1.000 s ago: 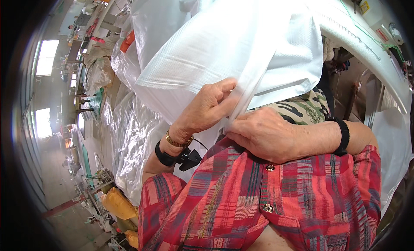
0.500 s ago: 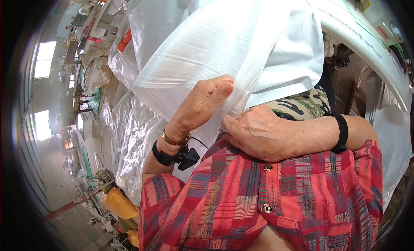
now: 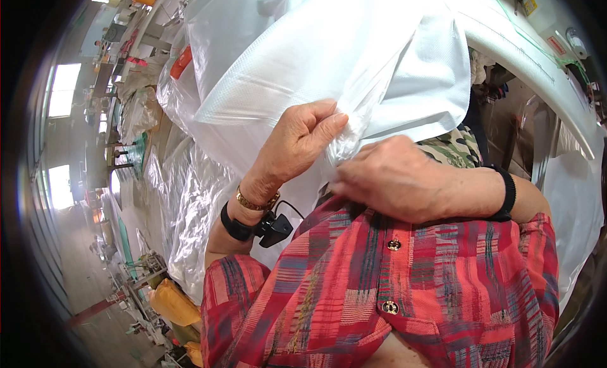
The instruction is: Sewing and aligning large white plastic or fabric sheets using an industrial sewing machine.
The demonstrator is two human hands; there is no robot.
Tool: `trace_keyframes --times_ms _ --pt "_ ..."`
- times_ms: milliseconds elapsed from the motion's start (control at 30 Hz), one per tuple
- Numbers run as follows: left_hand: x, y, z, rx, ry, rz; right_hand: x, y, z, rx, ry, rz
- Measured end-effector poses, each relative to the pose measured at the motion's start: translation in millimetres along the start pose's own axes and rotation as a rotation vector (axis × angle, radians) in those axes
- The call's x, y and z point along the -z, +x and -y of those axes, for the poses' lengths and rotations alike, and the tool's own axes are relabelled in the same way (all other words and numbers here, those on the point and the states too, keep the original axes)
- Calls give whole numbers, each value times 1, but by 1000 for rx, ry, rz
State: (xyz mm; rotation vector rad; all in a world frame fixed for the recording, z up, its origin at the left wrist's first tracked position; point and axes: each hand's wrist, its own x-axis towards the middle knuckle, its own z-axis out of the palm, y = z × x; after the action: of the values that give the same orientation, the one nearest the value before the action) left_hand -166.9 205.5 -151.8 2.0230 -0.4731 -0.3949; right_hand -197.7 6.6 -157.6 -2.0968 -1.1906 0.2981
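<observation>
A large sheet of white woven plastic (image 3: 284,64) spreads across my lap, reaching up toward the far edge of the view. Thin clear plastic film (image 3: 363,109) lies gathered in folds along it. My left hand (image 3: 300,137) is closed on the gathered film, thumb laid over it and pointing right. Close by on the right, my right hand (image 3: 395,178) is curled with its knuckles up, beside the lower end of the film. Its fingertips are smeared by motion, and whatever they hold is hidden.
A white curved table edge (image 3: 518,52) runs along the upper right. Crumpled clear plastic (image 3: 190,203) is heaped at my left. An orange-red object (image 3: 181,62) shows by the sheet's left side. Yellow-orange bundles (image 3: 174,301) and machine parts stand further left.
My right hand has shifted up a little and its fingers are now blurred. The film beside my left hand is more bunched. My left hand has barely moved.
</observation>
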Motion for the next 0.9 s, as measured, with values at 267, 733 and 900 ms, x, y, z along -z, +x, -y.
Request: trace_keyframes --times_ms 267,733,900 --pt "-8 -1 -2 153 -422 -95 -10 -9 -54 -432 747 -212" --pt "-5 -4 9 186 -399 -130 -15 -11 -54 -480 1130 -145" --pt "-2 -7 9 177 -455 -127 -14 -10 -57 -465 1082 -75"
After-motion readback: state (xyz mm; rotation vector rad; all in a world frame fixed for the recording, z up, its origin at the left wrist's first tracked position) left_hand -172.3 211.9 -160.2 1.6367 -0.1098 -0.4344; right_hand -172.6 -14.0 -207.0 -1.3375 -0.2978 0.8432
